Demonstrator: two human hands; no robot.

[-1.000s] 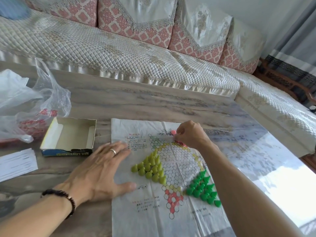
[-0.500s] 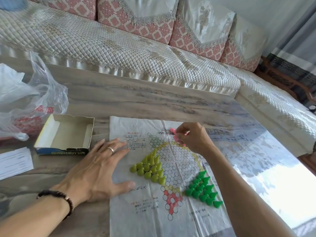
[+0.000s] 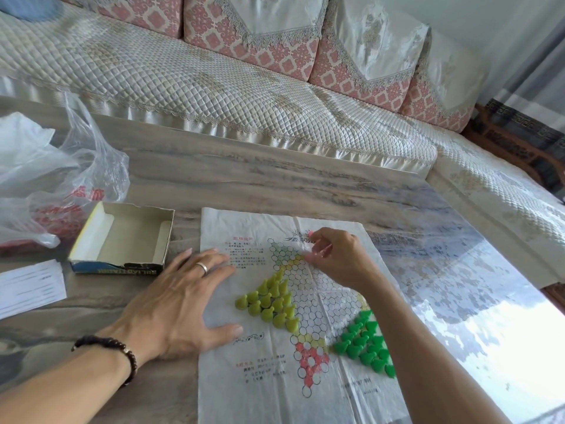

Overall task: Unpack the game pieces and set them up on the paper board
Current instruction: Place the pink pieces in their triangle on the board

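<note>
Paper board (image 3: 275, 377) on tabletop (image 3: 244, 185), left hand (image 3: 183, 304) flat on its left edge, fingers straight, right hand (image 3: 339, 258) fingers pinching pink pieces (image 3: 310, 254) near its far edge.

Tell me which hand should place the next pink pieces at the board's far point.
Right. The right hand is already at the far point of the paper board, its grip curled around pink pieces. The left hand lies flat on the board's left edge, probably steadying it.
</note>
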